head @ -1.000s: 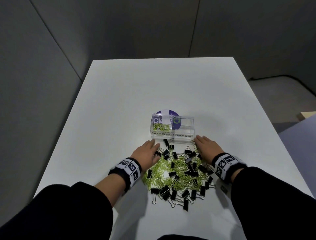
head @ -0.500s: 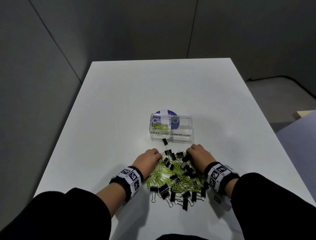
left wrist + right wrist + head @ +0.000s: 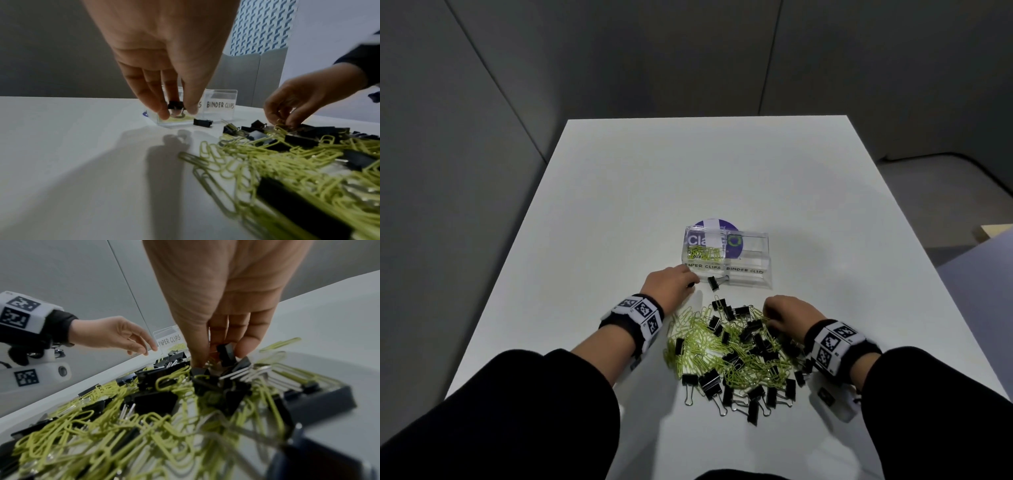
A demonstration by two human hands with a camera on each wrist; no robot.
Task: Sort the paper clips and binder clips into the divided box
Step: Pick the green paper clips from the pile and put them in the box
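A clear divided box (image 3: 751,240) stands mid-table, labelled PAPER CLIPS on the left and BINDER CLIPS on the right. Green paper clips (image 3: 703,253) lie in its left compartment. A mixed pile (image 3: 736,349) of green paper clips and black binder clips lies nearer me. My left hand (image 3: 686,282) hovers by the box's front left corner and pinches a small black binder clip (image 3: 175,104). My right hand (image 3: 768,313) reaches into the pile's far right part, thumb and fingers pinching a black binder clip (image 3: 225,352). One binder clip (image 3: 714,282) lies alone before the box.
A purple round disc (image 3: 714,224) lies under the box's back left. The white table (image 3: 688,171) stretches bare beyond the box and to the left of the pile. Grey walls stand behind and to the left; the floor drops away on the right.
Both hands drew back from the box's front into the pile and curled. My left hand then rose toward the box's left corner with a binder clip; the right stayed in the pile.
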